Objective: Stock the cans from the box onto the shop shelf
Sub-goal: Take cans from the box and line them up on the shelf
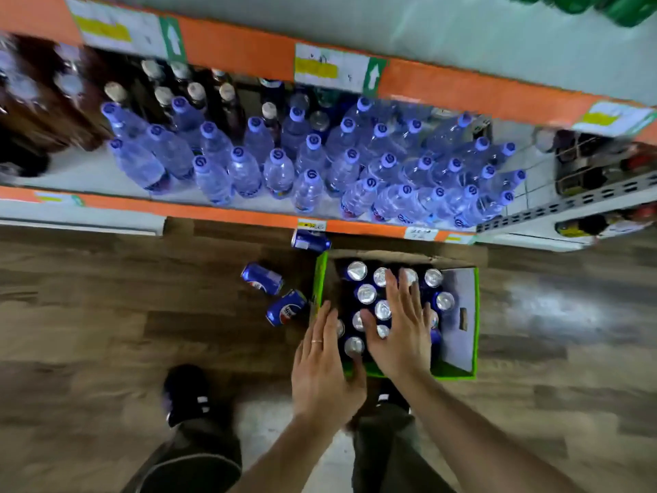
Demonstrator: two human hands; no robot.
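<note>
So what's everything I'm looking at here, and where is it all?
Green cardboard box: one, on the wood-look floor below the shelf.
Upright blue cans with silver tops: a dozen or so, inside the box.
Blue cans lying on their sides: three, on the floor left of the box.
Clear water bottles with purple caps: dozens, on the orange-edged shelf.
Dark bottles: several, behind them.
Left hand: open, over the box's near-left corner.
Right hand: open, over the cans.

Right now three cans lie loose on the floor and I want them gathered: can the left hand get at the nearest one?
Probably yes: the left hand is open, and the nearest blue can lies beside it on bare floor.
</note>
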